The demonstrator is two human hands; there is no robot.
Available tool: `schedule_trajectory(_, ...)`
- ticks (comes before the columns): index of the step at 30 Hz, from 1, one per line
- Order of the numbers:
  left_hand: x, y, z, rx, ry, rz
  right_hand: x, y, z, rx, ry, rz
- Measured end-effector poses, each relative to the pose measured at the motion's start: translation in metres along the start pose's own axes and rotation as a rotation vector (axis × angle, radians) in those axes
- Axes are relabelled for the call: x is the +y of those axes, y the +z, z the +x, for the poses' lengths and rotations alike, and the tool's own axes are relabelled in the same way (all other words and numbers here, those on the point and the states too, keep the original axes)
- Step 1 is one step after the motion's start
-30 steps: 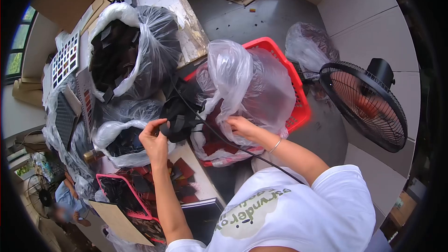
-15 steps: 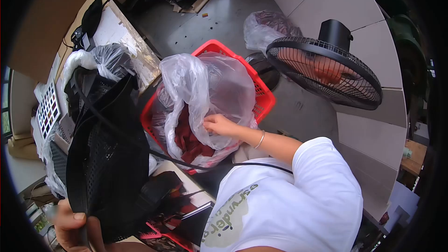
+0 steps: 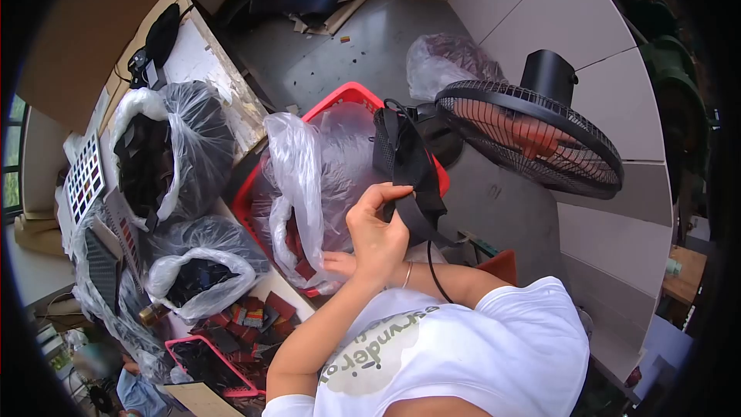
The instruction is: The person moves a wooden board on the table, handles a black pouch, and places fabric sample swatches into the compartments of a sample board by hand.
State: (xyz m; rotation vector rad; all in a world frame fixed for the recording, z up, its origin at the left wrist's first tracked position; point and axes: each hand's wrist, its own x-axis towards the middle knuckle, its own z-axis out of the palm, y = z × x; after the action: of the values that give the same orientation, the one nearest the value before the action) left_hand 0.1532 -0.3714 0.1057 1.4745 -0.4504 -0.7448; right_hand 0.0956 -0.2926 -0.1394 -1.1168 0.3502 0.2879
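My left hand [image 3: 378, 232] is closed on a black mesh piece with a wide band and a cord [image 3: 409, 158], held up over the right side of the red basket [image 3: 347, 94]. A large clear plastic bag [image 3: 297, 154] lines this basket, with dark red pieces showing in its mouth. Behind my left wrist, my right hand [image 3: 338, 264] lies at the near edge of the plastic bag, its visible fingers stretched out to the left. The rest of that hand is hidden.
A black fan [image 3: 532, 139] stands to the right. At left are a plastic bag of black pieces [image 3: 193, 131], a smaller one [image 3: 204, 266] and a colour sample card [image 3: 85, 174]. A pink-framed phone [image 3: 212, 363] lies near dark red swatches [image 3: 251, 316]. Another person [image 3: 139, 390] is at lower left.
My left hand has brought the black mesh piece from the lower left across to the basket, uncovering the bags and phone. My right hand has shifted lower along the plastic bag, its pinch loosened.
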Motion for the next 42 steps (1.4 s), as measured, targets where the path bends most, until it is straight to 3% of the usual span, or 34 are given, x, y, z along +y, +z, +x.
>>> schedule_trajectory(4,-0.069,0.016,-0.006,0.002,0.035,0.238,0.031,0.012,-0.004,-0.001,-0.068,-0.099)
schedule_trajectory(6,-0.092,0.018,-0.009,0.021,0.085,0.356,0.037,-0.011,-0.022,0.088,-0.012,0.111)
schedule_trajectory(9,-0.117,0.017,-0.013,0.035,0.145,0.413,-0.019,-0.056,-0.076,0.104,-0.056,0.562)
schedule_trajectory(13,-0.116,0.028,-0.009,-0.021,0.286,0.382,-0.042,-0.127,-0.159,0.342,0.257,1.012)
schedule_trajectory(14,-0.117,0.032,-0.007,-0.04,0.301,0.389,-0.05,-0.142,-0.174,0.479,0.363,0.779)
schedule_trajectory(16,-0.124,0.039,-0.009,-0.071,0.326,0.409,-0.072,-0.163,-0.199,0.614,0.369,0.652)
schedule_trajectory(17,-0.138,0.041,-0.01,-0.095,0.287,0.419,-0.067,-0.18,-0.209,0.602,0.312,0.701)
schedule_trajectory(20,-0.165,0.043,-0.012,-0.152,0.122,0.389,-0.091,-0.199,-0.218,0.877,0.355,0.482)
schedule_trajectory(21,-0.169,0.038,-0.014,-0.273,0.043,0.407,-0.099,-0.199,-0.213,0.977,0.314,0.25)
schedule_trajectory(23,-0.163,0.028,-0.026,-0.373,0.072,0.416,-0.116,-0.191,-0.192,1.15,0.206,-0.207)
schedule_trajectory(26,-0.135,0.008,-0.04,-0.426,0.219,0.452,-0.18,-0.136,-0.147,1.21,-0.212,-0.663)
schedule_trajectory(28,-0.106,-0.028,-0.037,-0.482,0.325,0.411,-0.2,-0.099,-0.113,1.044,-0.385,-0.648)
schedule_trajectory(30,-0.1,-0.069,-0.033,-0.336,0.417,0.497,-0.206,-0.067,-0.079,0.766,-0.372,-0.625)
schedule_trajectory(32,-0.103,-0.109,-0.005,-0.139,0.5,0.625,-0.188,-0.061,-0.037,0.724,-0.381,-0.976)
schedule_trajectory(34,-0.095,-0.128,0.041,0.066,0.511,0.901,-0.175,-0.077,-0.003,0.727,-0.286,-1.104)
schedule_trajectory(39,-0.119,-0.174,0.142,0.195,0.287,1.365,-0.167,-0.141,0.054,1.072,-0.185,-1.156)
schedule_trajectory(42,-0.133,-0.169,0.193,0.169,-0.141,1.217,-0.179,-0.182,0.095,1.178,-0.079,-1.126)
